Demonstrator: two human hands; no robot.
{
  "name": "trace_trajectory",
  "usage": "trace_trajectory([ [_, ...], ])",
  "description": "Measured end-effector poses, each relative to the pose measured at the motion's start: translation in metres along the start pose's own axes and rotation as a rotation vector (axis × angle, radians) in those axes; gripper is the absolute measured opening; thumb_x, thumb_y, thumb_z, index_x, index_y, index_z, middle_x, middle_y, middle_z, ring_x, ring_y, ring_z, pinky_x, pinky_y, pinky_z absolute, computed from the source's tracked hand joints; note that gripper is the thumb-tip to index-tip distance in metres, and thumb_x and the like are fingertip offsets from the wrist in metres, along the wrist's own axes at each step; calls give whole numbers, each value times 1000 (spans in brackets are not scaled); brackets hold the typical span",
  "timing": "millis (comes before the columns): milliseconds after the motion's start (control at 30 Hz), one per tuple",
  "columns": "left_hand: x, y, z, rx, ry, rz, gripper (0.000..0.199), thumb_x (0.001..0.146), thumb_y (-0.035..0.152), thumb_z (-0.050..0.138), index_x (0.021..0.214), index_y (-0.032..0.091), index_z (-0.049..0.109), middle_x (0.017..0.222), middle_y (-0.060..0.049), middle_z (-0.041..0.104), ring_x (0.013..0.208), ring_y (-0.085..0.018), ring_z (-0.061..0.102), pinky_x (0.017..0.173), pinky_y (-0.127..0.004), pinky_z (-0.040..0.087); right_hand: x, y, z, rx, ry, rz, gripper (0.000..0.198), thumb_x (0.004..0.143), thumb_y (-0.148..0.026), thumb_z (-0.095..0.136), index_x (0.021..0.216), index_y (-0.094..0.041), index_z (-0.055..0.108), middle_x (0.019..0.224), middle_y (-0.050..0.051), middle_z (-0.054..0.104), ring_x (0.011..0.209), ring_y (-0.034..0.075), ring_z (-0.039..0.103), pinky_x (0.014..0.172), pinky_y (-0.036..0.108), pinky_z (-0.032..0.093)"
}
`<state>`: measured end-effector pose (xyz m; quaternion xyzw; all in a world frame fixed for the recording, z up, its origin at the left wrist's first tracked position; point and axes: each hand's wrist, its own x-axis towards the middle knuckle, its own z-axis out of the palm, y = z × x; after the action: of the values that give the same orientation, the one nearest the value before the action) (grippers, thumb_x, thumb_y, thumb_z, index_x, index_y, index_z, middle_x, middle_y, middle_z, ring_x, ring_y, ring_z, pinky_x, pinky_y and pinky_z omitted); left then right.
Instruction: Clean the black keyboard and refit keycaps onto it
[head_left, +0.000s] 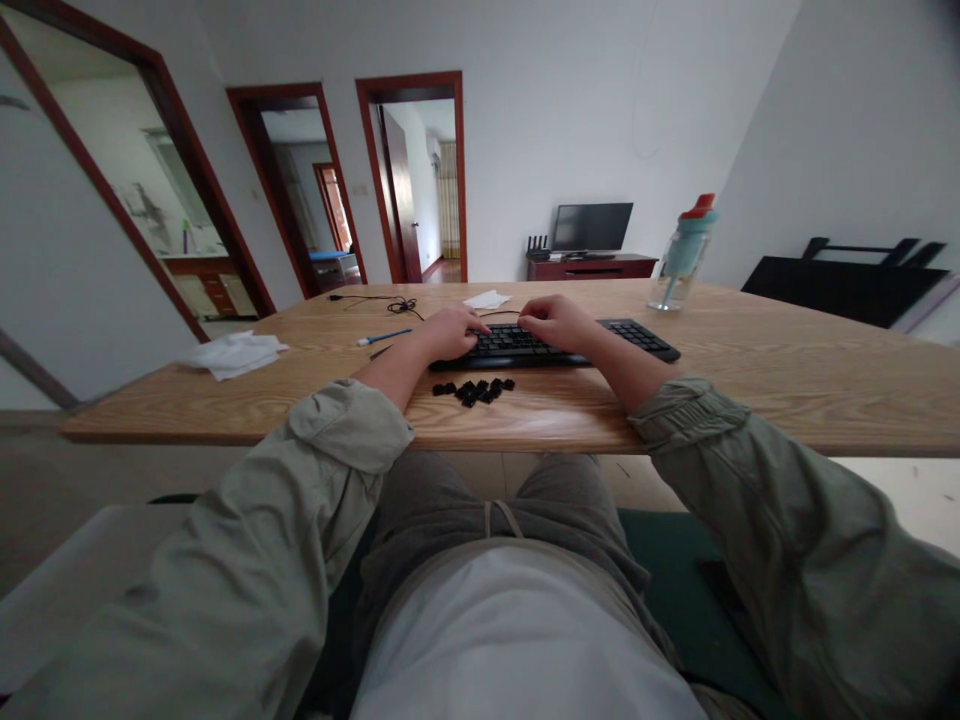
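Observation:
A black keyboard (517,344) lies on the wooden table (795,350) in front of me. My left hand (448,333) rests on its left end, fingers reaching over the keys, with nothing visible in them. Over the middle of the keyboard, my right hand (553,323) has its thumb and fingertips pinched together at the keys. Whatever is between those fingertips is too small to make out. Several loose black keycaps (474,390) lie in a small cluster between the keyboard and the table's near edge.
A blue-and-white brush-like stick (384,337) and a coiled black cable (401,304) lie beyond my left forearm. White tissues (234,354) sit at the left, another tissue (487,299) behind the keyboard. A clear bottle with a red lid (681,255) stands at the back right.

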<state>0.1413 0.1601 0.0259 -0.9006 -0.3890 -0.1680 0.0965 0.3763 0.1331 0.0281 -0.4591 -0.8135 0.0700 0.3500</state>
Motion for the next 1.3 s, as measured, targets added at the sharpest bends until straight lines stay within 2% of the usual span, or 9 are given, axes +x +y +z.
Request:
trace_trajectory([
  [133,5,-7,8,15,-101,44,49,74,9,48,112,24,76,121,-3,69,111,-19,61,103,-27,45,0,-2,0,19,-12,-8,31,80,-39,51,78,-12,68,61,1,58,60,12,46,59,27,31],
  [233,7,-9,10,22,-49,47,50,74,9,47,113,25,76,124,-3,68,114,-20,60,105,-29,44,0,-5,0,41,-67,-25,28,77,-37,55,81,-12,68,63,1,58,60,11,47,59,26,32],
  [467,10,-8,8,-6,-41,58,47,70,8,49,103,24,79,121,-3,70,111,-21,61,103,-32,45,-7,-21,-4,117,-664,-15,35,73,-41,69,101,-19,71,77,1,65,60,10,50,56,24,35],
  [600,10,-14,2,-159,191,-53,44,72,9,47,103,19,77,110,-6,73,102,-20,64,95,-31,49,-12,-29,-7,55,-773,29,42,68,-47,75,101,-20,71,67,-2,60,56,10,48,53,23,33],
  [733,4,-24,-6,-298,361,-276,35,77,12,48,97,16,77,96,-8,75,80,-18,65,78,-29,51,-12,-32,-4,4,-759,-29,40,69,-46,74,99,-20,71,66,-3,59,55,9,47,52,22,32],
  [867,0,-21,-10,-347,337,-328,32,76,12,51,95,15,77,87,-6,74,73,-16,62,73,-27,50,-11,-29,1,33,-711,-29,30,73,-38,68,96,-19,72,69,-2,62,56,9,47,52,22,34],
  [967,1,-9,-12,-385,307,-287,32,76,10,52,94,15,77,85,-6,74,71,-15,61,71,-26,49,-6,-21,0,104,-603,51,26,77,-31,63,97,-17,71,73,0,66,56,9,50,51,22,37],
  [1133,6,20,-16,-494,266,-101,27,78,17,60,99,14,75,85,-5,73,68,-12,60,65,-23,47,3,-6,-3,263,-241,154,22,85,-30,55,98,-16,66,71,0,63,51,7,47,46,21,36],
  [1300,13,41,-11,-453,206,47,28,79,30,67,104,17,73,80,-2,70,65,-11,57,61,-22,44,7,-2,4,560,-168,193,19,87,-34,56,92,-16,61,62,-4,50,48,6,41,43,20,31],
])
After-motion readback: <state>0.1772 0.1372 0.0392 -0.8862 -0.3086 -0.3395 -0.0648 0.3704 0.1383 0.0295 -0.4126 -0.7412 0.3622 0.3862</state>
